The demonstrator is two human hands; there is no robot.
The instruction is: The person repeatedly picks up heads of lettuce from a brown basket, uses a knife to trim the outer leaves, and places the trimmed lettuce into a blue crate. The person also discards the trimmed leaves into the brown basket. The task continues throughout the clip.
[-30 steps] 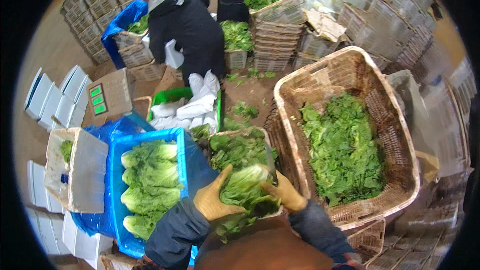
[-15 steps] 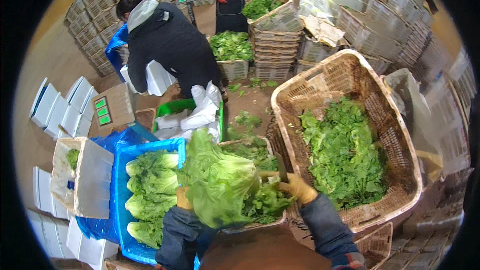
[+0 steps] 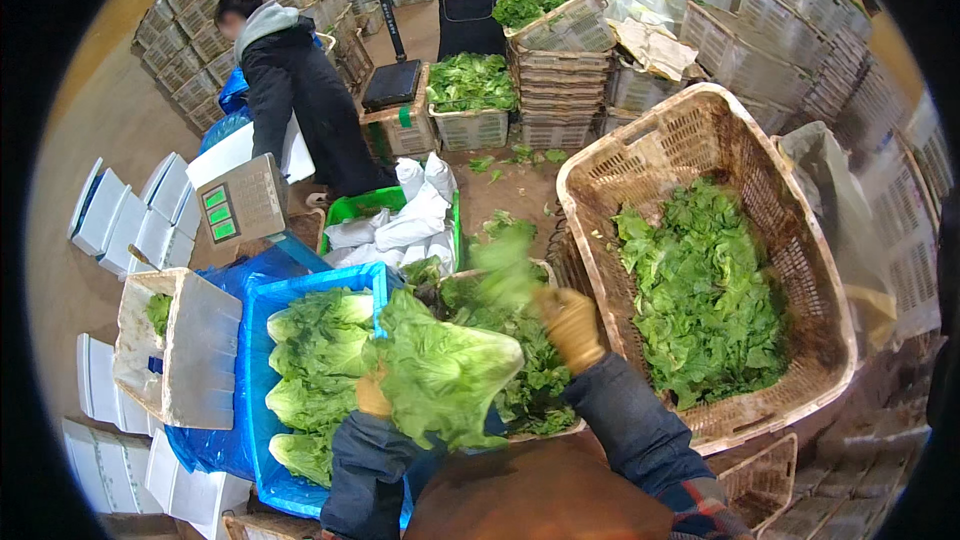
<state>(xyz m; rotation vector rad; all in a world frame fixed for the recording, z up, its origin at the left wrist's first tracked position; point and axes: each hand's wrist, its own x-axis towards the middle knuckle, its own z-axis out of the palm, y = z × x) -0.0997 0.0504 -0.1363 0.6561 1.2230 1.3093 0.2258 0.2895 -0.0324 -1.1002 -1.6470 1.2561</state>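
Observation:
My left hand (image 3: 374,395), in a tan glove, grips a leafy head of lettuce (image 3: 455,365), its pale base pointing right. The leaves partly cover its fingers. My right hand (image 3: 570,328), gloved too, is closed beside the base, with a motion-blurred green leaf (image 3: 505,268) at its fingers. No knife blade shows clearly there now. Under both hands stands a crate with loose trimmed leaves (image 3: 540,380). To the left, a blue-lined box (image 3: 258,410) contains several lettuce heads (image 3: 312,395) laid in a row.
At right stands a large dirty crate (image 3: 835,340) of loose leaves (image 3: 700,300). A green crate (image 3: 340,208) holds white wrapped bundles; a scale display (image 3: 220,213) rises at left. One co-worker (image 3: 300,100) bends at far left, another (image 3: 465,0) stands behind stacked crates (image 3: 565,90).
The lettuce head has turned, its base now clearer. My right hand has moved up, a blurred leaf at its fingers; the knife seen there before no longer shows. The bending co-worker has shifted left.

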